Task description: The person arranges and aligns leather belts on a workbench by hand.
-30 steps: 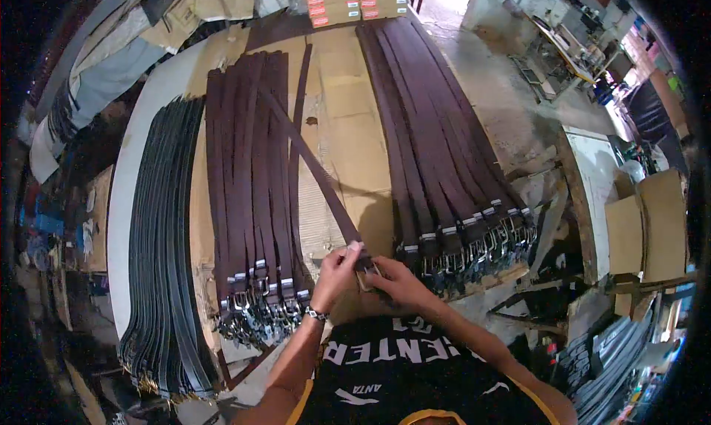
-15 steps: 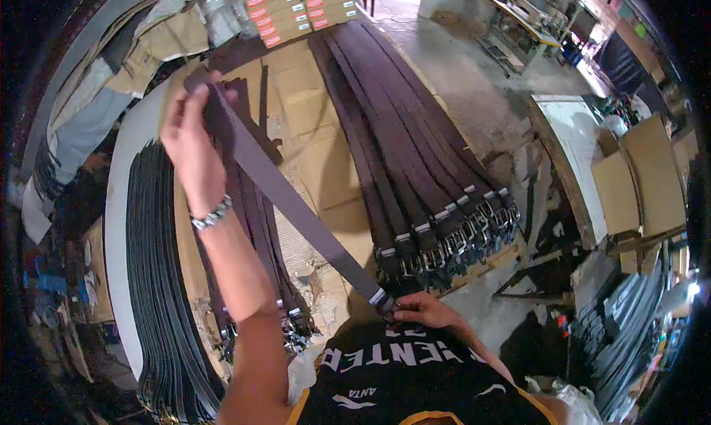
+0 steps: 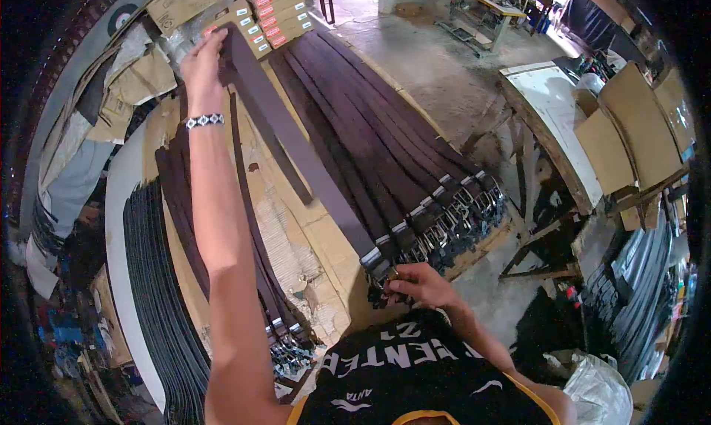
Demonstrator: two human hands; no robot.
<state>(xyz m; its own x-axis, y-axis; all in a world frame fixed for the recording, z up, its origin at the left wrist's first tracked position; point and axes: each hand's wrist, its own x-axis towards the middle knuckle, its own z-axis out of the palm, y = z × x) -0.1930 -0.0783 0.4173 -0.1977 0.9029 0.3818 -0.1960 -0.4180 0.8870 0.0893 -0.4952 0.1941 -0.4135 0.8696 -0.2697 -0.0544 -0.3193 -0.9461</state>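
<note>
Your left hand [image 3: 201,58] grips the tip of a brown belt [image 3: 304,154] with closed fingers, while your right hand [image 3: 418,283] pinches its buckle end, holding it stretched straight over the cardboard [image 3: 292,251] beside a row of brown belts [image 3: 370,128].

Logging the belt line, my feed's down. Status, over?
Left hand grips belt tip, arm outstretched. Right hand pinches buckle end. Belt taut above cardboard, beside laid brown row. Nothing blocking.

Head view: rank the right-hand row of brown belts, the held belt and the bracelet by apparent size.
1. right-hand row of brown belts
2. held belt, gripped by left hand and right hand
3. bracelet, clearly smallest
</note>
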